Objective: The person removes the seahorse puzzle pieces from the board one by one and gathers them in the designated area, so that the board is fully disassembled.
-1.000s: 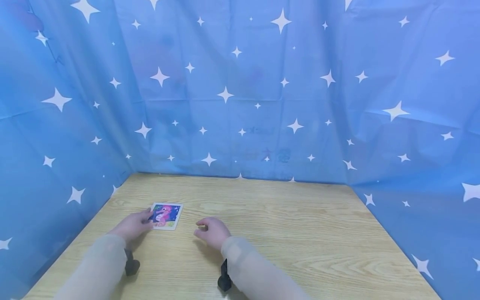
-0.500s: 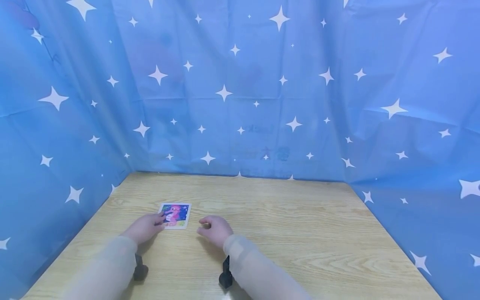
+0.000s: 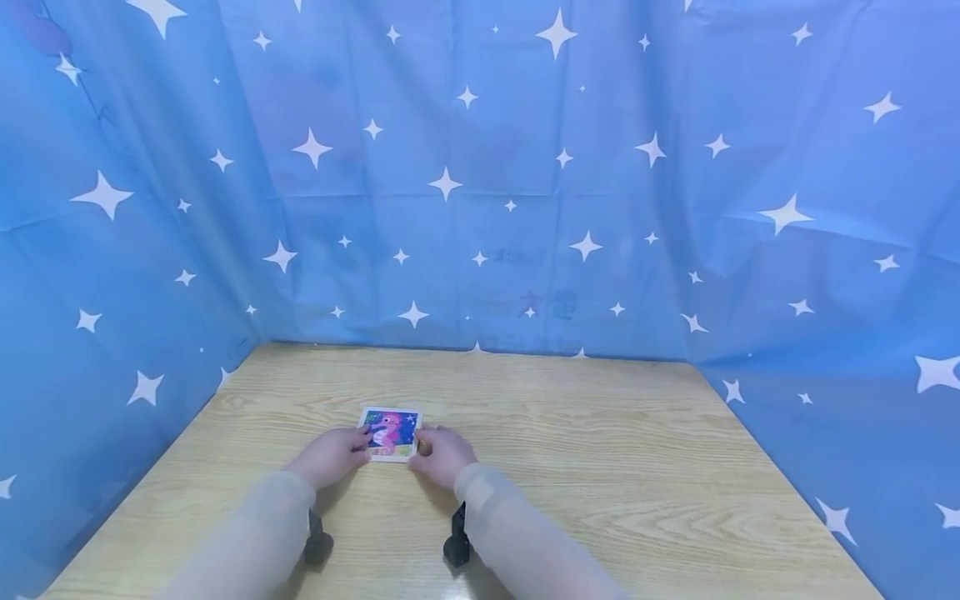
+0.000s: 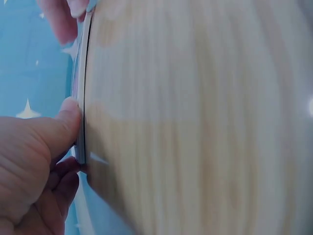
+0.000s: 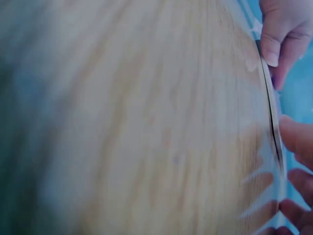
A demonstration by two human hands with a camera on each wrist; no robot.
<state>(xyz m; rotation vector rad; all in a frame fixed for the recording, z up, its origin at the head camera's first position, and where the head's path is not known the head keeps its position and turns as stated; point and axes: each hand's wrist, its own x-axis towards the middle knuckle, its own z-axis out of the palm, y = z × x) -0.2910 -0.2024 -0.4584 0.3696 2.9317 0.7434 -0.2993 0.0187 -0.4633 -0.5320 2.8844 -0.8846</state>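
Toward seven o'clock from the middle of the head view lies one square picture card (image 3: 392,442), face up at the surface of one wood-grained table (image 3: 585,442). It has a white border and bears one pink seahorse (image 3: 389,427) on dark blue, with one small white star (image 3: 410,418) at the card's two o'clock. Two bare hands meet it from opposite sides. At the card's eight o'clock, the left hand (image 3: 327,457) has thumb and fingers bent in on the left edge, nearly closed, gripping the card between them. At its four o'clock, the right hand (image 3: 446,457) is curled too — thumb at the lower right corner, forefinger at the right edge — pinching the card, with a rounded gap between the two digits. Both wrist views show the card side-on as one thin slab with a single dark line along its underside; whether it touches the table all along cannot be told. Two pale sleeves come up from the bottom: the left sleeve (image 3: 255,525) between seven and eight o'clock, the right sleeve (image 3: 517,525) between five and six. Two black devices, one (image 3: 318,547) and another (image 3: 457,547), sit at the inner sides of the cuffs. One blue curtain (image 3: 510,133) spans nine through twelve to three o'clock, printed with well over twenty white stars (image 3: 557,33)
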